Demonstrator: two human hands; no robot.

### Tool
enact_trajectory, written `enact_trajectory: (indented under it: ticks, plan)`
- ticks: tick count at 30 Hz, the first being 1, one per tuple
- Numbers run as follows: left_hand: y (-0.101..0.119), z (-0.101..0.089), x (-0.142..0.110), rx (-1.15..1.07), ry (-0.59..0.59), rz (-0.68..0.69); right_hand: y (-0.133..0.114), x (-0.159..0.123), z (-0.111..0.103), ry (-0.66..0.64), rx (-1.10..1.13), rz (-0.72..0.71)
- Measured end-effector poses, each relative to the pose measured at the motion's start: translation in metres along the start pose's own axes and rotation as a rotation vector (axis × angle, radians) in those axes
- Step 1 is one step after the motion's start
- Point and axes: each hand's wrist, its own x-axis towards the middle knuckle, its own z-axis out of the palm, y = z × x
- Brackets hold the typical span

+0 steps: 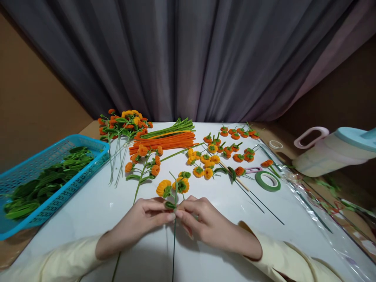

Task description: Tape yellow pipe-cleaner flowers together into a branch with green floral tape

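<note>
My left hand and my right hand meet at the front middle of the table, fingers pinched together on the stem of a pipe-cleaner flower stalk. Yellow pumpkin-shaped heads with green caps stand above my fingertips. A small green leaf sits by my left fingers. Below the hands the dark wire runs straight down. Just beyond lies a branch with orange pumpkins and green leaves. Loose yellow pumpkins lie to its right.
A blue basket of green leaves stands at left. Orange pipe cleaners, green pipe cleaners and a bunch of finished stalks lie at the back. Green tape, loose orange pumpkins and a tumbler are at right.
</note>
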Motion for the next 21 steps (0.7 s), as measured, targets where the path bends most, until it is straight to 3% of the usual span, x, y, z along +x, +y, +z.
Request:
enact_trajectory:
  ticks: [4, 6, 9, 16, 21]
  plan:
    - [-0.004, 0.020, 0.003, -0.375, 0.161, -0.089, 0.002, 0.000, 0.001, -0.001, -0.008, -0.001]
    - [0.002, 0.023, 0.006, -0.523, 0.180, -0.093, 0.002, 0.001, 0.000, -0.007, -0.013, 0.011]
    - [0.007, 0.022, 0.012, -0.572, 0.185, -0.090, 0.001, 0.001, -0.001, -0.018, 0.002, 0.025]
    - [-0.012, 0.008, 0.024, -0.731, 0.021, -0.008, 0.000, 0.001, -0.004, -0.069, 0.122, 0.065]
    - [-0.026, 0.002, 0.033, -0.964, -0.147, -0.133, 0.002, 0.003, -0.004, -0.110, 0.236, 0.089]
